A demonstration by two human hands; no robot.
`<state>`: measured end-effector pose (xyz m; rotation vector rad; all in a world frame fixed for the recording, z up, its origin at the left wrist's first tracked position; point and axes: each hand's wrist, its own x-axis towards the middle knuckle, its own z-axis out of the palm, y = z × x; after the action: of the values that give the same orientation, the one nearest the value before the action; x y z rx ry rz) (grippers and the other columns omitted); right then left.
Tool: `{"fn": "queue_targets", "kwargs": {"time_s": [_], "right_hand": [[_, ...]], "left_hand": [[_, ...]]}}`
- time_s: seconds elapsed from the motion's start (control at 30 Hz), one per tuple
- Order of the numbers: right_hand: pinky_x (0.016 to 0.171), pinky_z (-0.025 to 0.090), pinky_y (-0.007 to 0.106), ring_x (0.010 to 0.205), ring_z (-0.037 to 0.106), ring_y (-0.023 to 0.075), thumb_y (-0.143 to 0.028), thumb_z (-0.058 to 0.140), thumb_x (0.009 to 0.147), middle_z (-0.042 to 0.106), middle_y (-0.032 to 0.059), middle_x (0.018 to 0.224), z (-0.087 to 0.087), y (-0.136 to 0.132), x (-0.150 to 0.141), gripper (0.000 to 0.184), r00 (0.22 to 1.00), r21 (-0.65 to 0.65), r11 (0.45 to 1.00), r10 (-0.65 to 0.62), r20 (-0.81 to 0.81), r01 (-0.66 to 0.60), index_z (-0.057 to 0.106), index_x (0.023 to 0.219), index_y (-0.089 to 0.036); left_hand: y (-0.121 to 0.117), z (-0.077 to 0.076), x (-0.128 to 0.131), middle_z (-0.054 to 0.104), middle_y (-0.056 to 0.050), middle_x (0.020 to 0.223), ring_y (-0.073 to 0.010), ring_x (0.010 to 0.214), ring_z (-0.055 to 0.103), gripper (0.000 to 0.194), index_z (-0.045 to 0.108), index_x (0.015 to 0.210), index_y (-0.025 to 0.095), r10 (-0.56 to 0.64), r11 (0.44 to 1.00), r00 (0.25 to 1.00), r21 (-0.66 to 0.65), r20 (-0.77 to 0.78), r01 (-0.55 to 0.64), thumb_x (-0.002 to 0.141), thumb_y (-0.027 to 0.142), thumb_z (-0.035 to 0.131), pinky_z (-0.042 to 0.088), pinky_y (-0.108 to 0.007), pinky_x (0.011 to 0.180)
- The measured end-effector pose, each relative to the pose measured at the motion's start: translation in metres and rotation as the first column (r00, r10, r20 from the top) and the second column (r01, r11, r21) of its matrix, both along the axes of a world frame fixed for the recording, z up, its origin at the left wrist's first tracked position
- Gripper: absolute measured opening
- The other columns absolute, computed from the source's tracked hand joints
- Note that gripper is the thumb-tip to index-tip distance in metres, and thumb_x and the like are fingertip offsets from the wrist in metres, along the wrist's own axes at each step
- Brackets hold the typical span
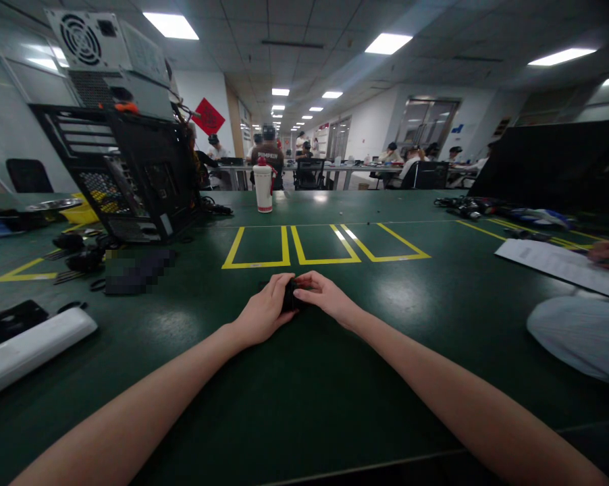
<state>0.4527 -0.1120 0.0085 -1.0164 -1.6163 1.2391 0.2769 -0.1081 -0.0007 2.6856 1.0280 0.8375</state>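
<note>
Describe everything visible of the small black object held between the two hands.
The small black object looks dark and blocky, mostly hidden, so its parts and material cannot be told. It sits low on the green table, just in front of the yellow taped boxes. The left hand and right hand both grip it from either side.

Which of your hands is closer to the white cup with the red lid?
Left. The left hand sits almost straight below the white cup in the picture; the right hand lies further to the side. Both hold a small black object.
</note>
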Motion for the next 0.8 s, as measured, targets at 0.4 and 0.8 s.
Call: {"fn": "queue_targets", "kwargs": {"time_s": [0.4,0.8], "right_hand": [[0.085,0.041,0.038,0.093,0.052,0.0162,-0.030,0.060,0.069,0.054,0.0012,0.093,0.0017,-0.0037,0.0035,0.024,0.998,0.019,0.998,0.058,0.010,-0.058,0.051,0.089,-0.021],[0.085,0.042,0.039,0.095,0.051,0.0174,-0.024,0.065,0.063,0.052,0.0015,0.098,0.0017,-0.0011,0.0060,0.034,0.995,0.007,0.995,0.101,0.026,-0.101,0.049,0.093,-0.021]], "left_hand": [[-0.0008,0.0001,-0.0002,0.033,-0.009,0.122,-0.0248,0.105,0.046,0.061,0.019,0.122,0.024,0.004,1.000,1.000,-0.010,-0.005,-0.004,0.073,0.023,0.055,0.045,-0.043,0.080],[-0.0012,0.0017,-0.0006,0.033,-0.010,0.122,-0.0253,0.103,0.048,0.059,0.020,0.121,0.025,-0.001,1.000,1.000,-0.026,-0.010,0.001,0.074,0.024,0.054,0.046,-0.043,0.077]]}}
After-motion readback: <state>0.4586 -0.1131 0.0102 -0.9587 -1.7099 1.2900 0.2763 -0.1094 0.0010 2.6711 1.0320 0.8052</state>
